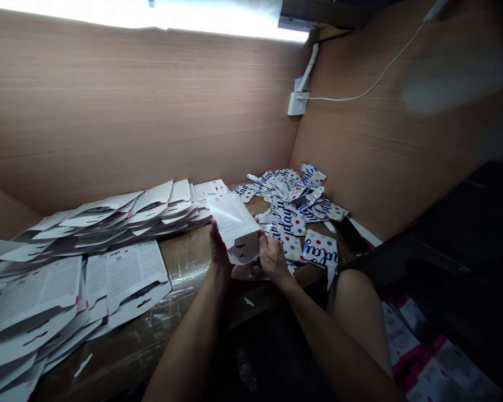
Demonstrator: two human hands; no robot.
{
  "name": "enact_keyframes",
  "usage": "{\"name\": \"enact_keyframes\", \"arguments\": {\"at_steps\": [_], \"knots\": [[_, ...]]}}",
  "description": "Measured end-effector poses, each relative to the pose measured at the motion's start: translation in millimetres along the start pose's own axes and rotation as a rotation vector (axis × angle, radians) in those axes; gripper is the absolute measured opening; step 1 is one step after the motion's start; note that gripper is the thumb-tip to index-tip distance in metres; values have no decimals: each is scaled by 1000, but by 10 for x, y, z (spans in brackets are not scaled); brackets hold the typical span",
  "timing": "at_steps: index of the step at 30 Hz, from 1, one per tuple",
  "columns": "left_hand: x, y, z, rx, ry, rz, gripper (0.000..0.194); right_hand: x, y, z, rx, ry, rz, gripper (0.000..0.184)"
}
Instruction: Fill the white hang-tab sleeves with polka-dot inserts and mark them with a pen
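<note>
Head view | left hand (220, 248), right hand (274, 258) | fingers (266, 241) grasping one white carton (232, 223) | one polka-dot carton pile (291, 209) beside

Surface (126, 352) wooden, plastic-sheeted. Flat white cartons (109, 223) stacked left; polka-dot printed packets (289, 218) heaped right; phone (351, 234) at far edge.

Tight lane between two piles, walled in behind

Plastic-wrapped tabletop (180, 273) shows between the white carton stacks (109, 223) at lower left and the held carton (232, 226); a polka-dot card pile (293, 215) crowds beyond the right hand (274, 259), wooden panels (151, 111) close the top, a knee (356, 312) blocks lower right.
</note>
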State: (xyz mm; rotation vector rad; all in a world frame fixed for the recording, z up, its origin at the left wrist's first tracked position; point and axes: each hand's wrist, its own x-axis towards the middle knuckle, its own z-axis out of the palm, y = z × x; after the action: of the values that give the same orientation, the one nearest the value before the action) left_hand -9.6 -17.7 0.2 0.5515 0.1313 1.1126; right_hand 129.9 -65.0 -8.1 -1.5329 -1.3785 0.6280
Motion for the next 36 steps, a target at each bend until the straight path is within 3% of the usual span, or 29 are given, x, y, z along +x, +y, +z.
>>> {"name": "enact_keyframes", "arguments": {"at_steps": [2,4,6,8,11,14,18,20,22,25,28,30,32,34,36], "knots": [[42,-30,-17,3,54,-12,88,12,74,-91,-61,-39,-15,62],[91,-51,-36,-10,108,-15,85,83,216,-350,-38,-114,-53,60],[134,-62,-42,-41,152,-17,85,231,421,-783,-75,-86,-84,46],[160,-70,-22,-70,177,-29,84,449,646,-1284,-279,-21,-63,29],[173,-97,43,-78,199,-59,84,811,917,-1831,-646,-192,107,54],[175,-138,69,-57,208,-90,86,1019,1045,-1989,-675,-359,215,55],[178,-159,-19,-51,209,-109,89,927,1047,-2104,-550,-480,184,37],[176,-157,-72,-64,202,-113,90,784,992,-2253,-398,-422,129,36],[175,-162,-98,-78,191,-108,88,614,875,-2367,-161,-233,60,45],[176,-199,-82,-86,184,-111,88,274,565,-2226,111,89,-82,56],[172,-254,-39,-82,174,-102,87,-122,215,-1689,60,244,-269,32],[162,-279,-16,-81,173,-90,85,-305,77,-1287,-12,115,-465,19],[151,-286,2,-85,177,-97,82,-376,51,-991,-61,-90,-660,19],[141,-278,20,-92,177,-108,81,-356,95,-843,-109,-199,-769,26],[131,-257,37,-93,190,-102,80,-300,142,-805,-158,-209,-806,29]]}}
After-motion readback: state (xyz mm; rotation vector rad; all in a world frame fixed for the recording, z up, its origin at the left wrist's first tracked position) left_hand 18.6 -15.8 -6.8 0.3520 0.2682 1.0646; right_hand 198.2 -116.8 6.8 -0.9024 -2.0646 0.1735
